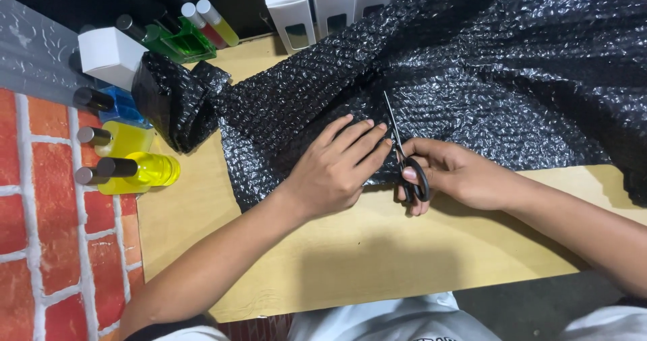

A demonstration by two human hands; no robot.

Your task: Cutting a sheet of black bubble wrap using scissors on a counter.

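Two hands working over black bubble wrap (472, 65) lying spread across wooden table (350, 260). Left hand (333, 169) lying flat, fingers extended, pressing sheet down near its front edge. Right hand (448, 172) gripping black-handled scissors (404, 152), fingers closed through loops, blades pointing away into wrap just beside left fingertips. Wrapped black bundle (172, 98) sitting left of sheet. Yellow bottles (135, 169) lying on brick-pattern surface at left. White boxes (323, 7) standing along far edge.
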